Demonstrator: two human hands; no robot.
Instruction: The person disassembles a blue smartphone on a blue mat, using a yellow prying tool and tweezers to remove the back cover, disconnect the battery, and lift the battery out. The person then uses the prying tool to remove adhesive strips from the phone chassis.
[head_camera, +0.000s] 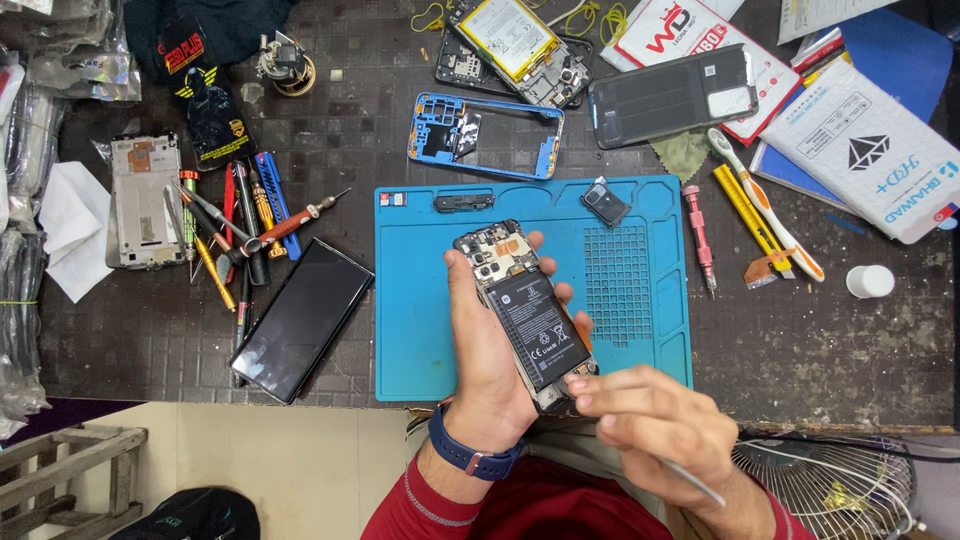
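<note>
We see blue frame (486, 136) at twelve o'clock off blue mat (420, 300). Black phone (302, 320) at nine o'clock of mat, screwdrivers (245, 235) just above it. We note toothbrush (765, 205) at three o'clock, white cap (870, 281) beyond, fan (840, 490) at five.

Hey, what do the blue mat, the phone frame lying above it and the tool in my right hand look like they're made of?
The blue mat looks like soft silicone: matte, with moulded grid pockets. The phone frame seems to be blue plastic, thin and cut out, though it might be painted metal. The tool in the right hand looks like bare metal, slim and grey with a dull shine; probably steel.
</note>
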